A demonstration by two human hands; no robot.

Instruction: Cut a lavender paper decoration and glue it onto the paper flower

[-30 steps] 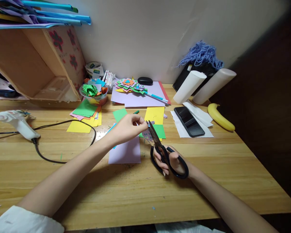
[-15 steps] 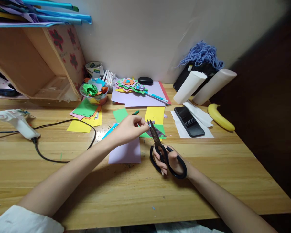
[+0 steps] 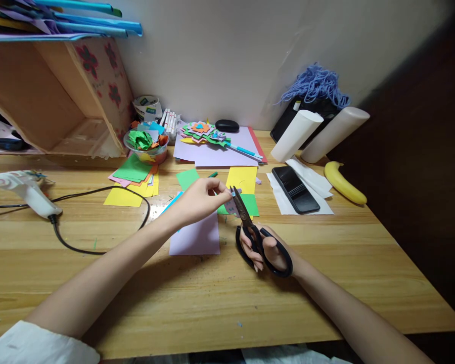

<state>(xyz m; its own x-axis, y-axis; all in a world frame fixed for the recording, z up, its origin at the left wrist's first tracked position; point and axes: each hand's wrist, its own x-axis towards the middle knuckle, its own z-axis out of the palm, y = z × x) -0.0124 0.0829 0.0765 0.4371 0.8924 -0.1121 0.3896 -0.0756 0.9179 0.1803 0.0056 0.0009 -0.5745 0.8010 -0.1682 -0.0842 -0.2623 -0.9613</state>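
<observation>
Gripping the black scissors through their two loop handles, the right hand is curled shut around them near the middle of the wooden table. Their long axis runs from the near handles to the far tips, leaning slightly left, so the blades point away from the person toward the wall. The blades look nearly closed at a small paper scrap, which the left hand pinches between thumb and fingertips, the other fingers loosely bent. What shape the scrap has is too small to tell.

Just under the left hand lies one lilac sheet; one green sheet and one yellow sheet lie just beyond the blade tips. Far right stand two white rolls, with one banana and one dark phone near them. At far left rests one glue gun, well apart from both hands.
</observation>
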